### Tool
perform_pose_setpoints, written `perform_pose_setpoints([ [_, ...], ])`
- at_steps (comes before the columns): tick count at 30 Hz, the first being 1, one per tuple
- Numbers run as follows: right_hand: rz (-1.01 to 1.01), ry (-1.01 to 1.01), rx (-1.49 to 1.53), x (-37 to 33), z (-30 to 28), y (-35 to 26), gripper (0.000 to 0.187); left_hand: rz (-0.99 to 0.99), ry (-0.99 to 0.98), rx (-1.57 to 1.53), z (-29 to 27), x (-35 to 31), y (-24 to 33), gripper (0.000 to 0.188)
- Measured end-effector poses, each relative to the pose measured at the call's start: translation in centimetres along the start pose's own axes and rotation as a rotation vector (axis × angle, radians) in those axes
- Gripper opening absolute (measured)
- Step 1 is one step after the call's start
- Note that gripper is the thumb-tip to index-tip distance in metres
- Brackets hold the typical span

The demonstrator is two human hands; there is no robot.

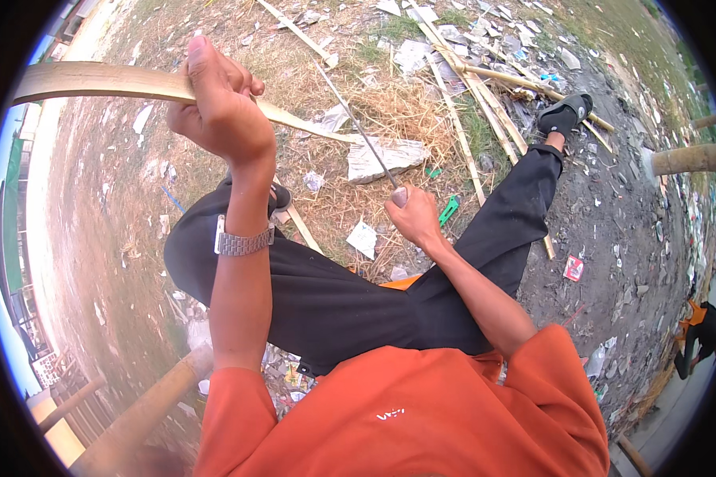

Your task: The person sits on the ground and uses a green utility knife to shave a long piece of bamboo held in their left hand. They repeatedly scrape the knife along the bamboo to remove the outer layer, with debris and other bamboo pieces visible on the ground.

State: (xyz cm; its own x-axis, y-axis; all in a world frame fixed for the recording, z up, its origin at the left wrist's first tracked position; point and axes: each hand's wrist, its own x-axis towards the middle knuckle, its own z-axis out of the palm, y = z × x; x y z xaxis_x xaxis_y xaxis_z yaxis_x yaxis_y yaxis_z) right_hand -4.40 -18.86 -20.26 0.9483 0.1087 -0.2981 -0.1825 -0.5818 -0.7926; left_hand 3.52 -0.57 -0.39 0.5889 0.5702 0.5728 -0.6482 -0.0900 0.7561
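Observation:
My left hand [223,103] is raised at the upper left, its fingers closed round a long pale bamboo strip [107,79]. From the fist the strip runs out to the left rim, and its other end slopes down to the right, close to a flat whitish block [386,159] on the ground. Between my legs, my right hand [416,215] is wrapped round the wooden handle of a long thin blade [352,115], seen nearly edge-on. The blade points away and to the left. Whether it touches the strip or the block, I cannot tell.
Several split bamboo pieces [477,91] lie at the far right, by my outstretched foot [565,115]. Shavings [406,103], paper scraps and a green plastic piece [449,210] litter the ground. Bamboo poles [688,159] stand at the right, and another pole [147,413] at the lower left.

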Motion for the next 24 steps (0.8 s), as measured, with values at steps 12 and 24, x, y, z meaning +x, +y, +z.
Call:
perform_pose_setpoints([
  [12, 0.332, 0.010, -0.203, 2.2, 2.8, 9.0, 0.034, -0.069, 0.025, -0.044, -0.1, 1.1, -0.5, 0.045],
  [24, 0.436, -0.114, -0.038, 2.0, 4.6, 9.2, 0.036, -0.037, -0.022, -0.030, 0.6, 0.2, -0.3, 0.045],
])
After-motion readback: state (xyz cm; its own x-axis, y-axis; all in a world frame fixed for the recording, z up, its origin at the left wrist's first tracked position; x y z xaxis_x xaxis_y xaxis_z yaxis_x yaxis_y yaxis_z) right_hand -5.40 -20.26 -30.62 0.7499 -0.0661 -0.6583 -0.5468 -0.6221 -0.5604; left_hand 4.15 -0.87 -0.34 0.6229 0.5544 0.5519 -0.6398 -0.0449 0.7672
